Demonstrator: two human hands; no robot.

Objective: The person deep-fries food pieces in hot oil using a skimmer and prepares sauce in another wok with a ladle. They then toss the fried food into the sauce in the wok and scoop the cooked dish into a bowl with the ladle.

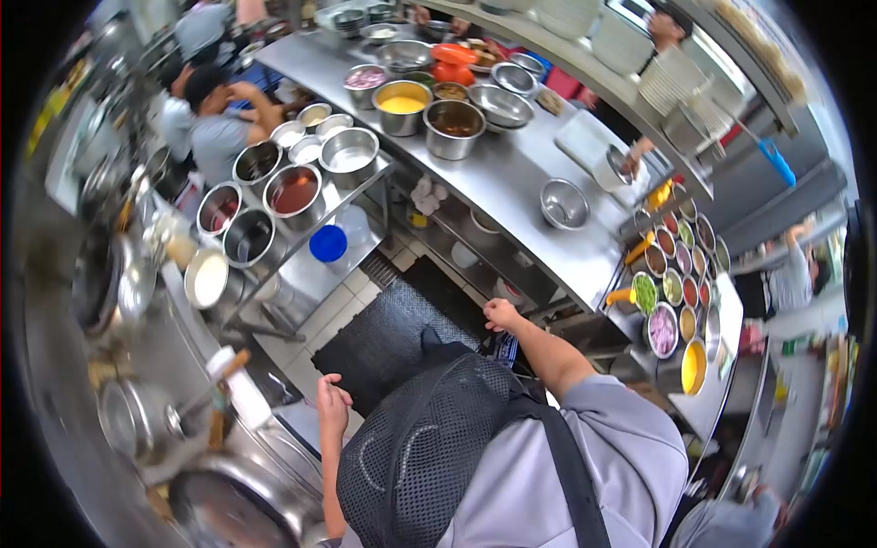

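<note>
Over the dark floor mat (375, 338), my left hand (333, 395) hangs in the air with its fingers loosely bent and apart, holding nothing that I can see. My right hand (501, 315) is raised in front of me, fingers curled in, with nothing visible in it. It is nearest to the front edge of the steel worktable (512, 196) and touches nothing. A black mesh cap (429, 438) hides part of the space between my arms. Below my right hand shows a blue and white patterned piece (505, 349), partly covered.
A pot of yellow liquid (402, 99), a pot of brown liquid (454, 121) and a steel colander (565, 203) stand on the worktable. Several sauce pots, including one of red sauce (292, 190), fill the left stand. Ingredient tubs (662, 329) line the right; co-workers (224, 119) work nearby.
</note>
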